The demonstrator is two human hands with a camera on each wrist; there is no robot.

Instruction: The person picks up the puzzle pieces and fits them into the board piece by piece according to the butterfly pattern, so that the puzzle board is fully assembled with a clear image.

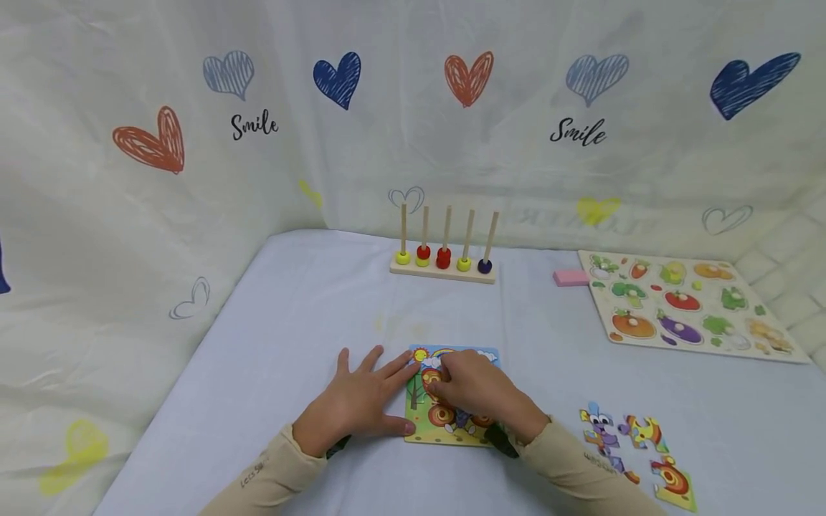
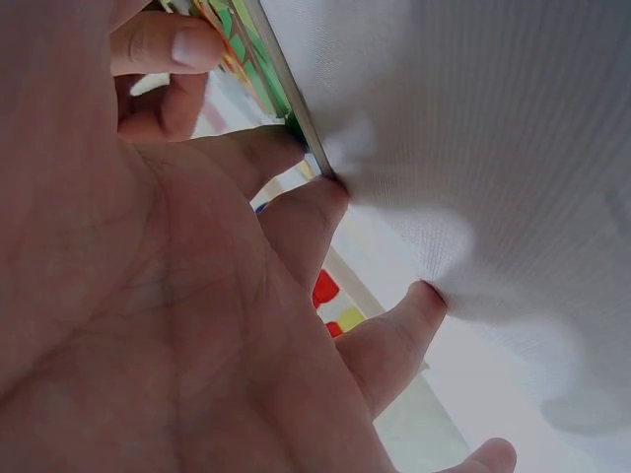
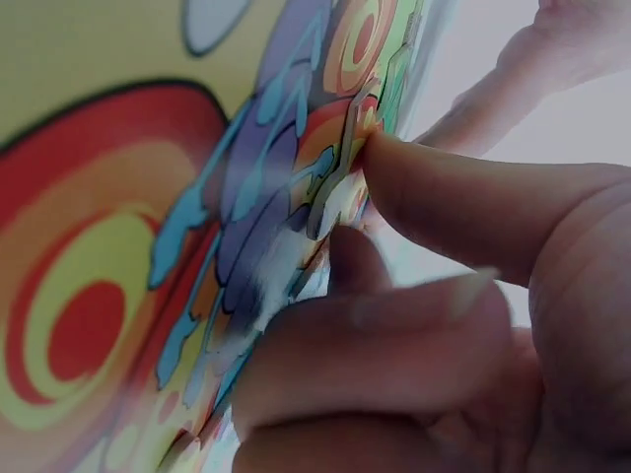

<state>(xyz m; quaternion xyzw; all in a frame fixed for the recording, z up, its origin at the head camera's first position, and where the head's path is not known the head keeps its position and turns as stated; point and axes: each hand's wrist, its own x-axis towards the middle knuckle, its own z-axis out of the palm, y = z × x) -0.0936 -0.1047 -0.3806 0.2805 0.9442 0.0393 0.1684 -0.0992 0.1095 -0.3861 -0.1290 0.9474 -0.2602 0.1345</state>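
Note:
A square jigsaw puzzle point(image 1: 422, 430) with a sun, a tree and a round-patterned winged figure lies on the white cloth. Spread beside its left edge, my left hand point(image 1: 361, 400) touches the board's edge with fingertips, other fingers resting on the cloth. Over the upper middle of the puzzle, my right hand point(image 1: 480, 387) has thumb and curled index finger at an orange-and-red jigsaw piece point(image 3: 353, 148). That piece stands slightly raised and tilted in the right wrist view, pinched between them. The hand hides part of the picture.
Several loose jigsaw pieces point(image 1: 674, 481) lie at the right front. A vegetable peg board point(image 1: 700, 350) and a pink block point(image 1: 571, 278) are at the back right. Behind the puzzle stands a bead-peg stand point(image 1: 413, 270). A printed curtain point(image 1: 400, 143) hangs behind the table.

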